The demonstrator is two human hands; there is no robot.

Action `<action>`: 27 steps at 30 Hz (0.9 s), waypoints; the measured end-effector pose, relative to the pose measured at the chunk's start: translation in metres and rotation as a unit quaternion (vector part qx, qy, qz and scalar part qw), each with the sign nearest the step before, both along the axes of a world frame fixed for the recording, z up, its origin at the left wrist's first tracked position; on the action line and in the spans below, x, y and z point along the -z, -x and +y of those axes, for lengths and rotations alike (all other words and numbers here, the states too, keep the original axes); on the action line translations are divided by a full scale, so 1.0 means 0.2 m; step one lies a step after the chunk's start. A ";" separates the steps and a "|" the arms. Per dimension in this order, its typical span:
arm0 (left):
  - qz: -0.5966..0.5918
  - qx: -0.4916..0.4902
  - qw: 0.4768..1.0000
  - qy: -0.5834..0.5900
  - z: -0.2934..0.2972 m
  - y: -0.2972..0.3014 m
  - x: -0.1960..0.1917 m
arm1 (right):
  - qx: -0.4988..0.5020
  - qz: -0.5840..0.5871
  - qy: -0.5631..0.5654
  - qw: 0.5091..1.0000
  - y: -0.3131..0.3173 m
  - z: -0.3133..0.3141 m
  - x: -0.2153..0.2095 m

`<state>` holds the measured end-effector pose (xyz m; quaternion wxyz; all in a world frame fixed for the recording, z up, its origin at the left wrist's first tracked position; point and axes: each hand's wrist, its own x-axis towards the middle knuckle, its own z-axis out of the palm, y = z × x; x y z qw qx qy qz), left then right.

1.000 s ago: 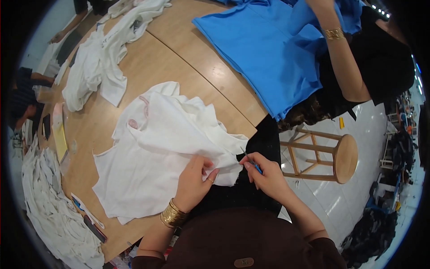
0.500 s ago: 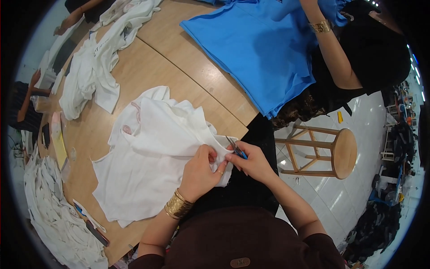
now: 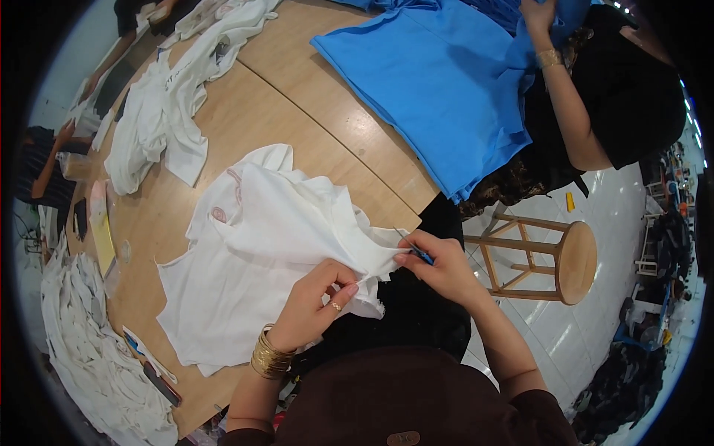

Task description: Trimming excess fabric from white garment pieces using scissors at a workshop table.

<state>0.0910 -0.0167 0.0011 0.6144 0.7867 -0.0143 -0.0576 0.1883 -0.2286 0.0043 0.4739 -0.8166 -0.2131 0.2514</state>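
Note:
A white garment (image 3: 253, 260) with small pinkish-red prints lies spread over the table's near edge. At its right end my left hand (image 3: 312, 301) pinches the edge between thumb and fingers. My right hand (image 3: 446, 271) pinches the same edge a little farther right, and the cloth runs taut between the two. Small thread snips with a blue handle (image 3: 422, 256) are also tucked in my right hand, their thin blades pointing up and to the left. The fingers partly cover the snips, so I cannot tell whether the blades touch the cloth.
Blue fabric (image 3: 446, 97) lies across the far right, under a co-worker's hand (image 3: 537, 16). White garments (image 3: 145, 119) are heaped at the far left, with another pile (image 3: 93, 349) nearer. A wooden stool (image 3: 576, 262) stands on the tiled floor, right. Other people work at the upper left.
My hands have moved apart, the left toward me and leftward, the right slightly rightward, stretching the garment's edge between them. The co-worker's hand has shifted on the blue fabric.

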 end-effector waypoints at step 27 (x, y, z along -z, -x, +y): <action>0.090 -0.098 0.991 -0.004 -0.07 0.00 -0.06 | -0.053 -0.042 -0.075 0.995 0.05 0.01 -0.11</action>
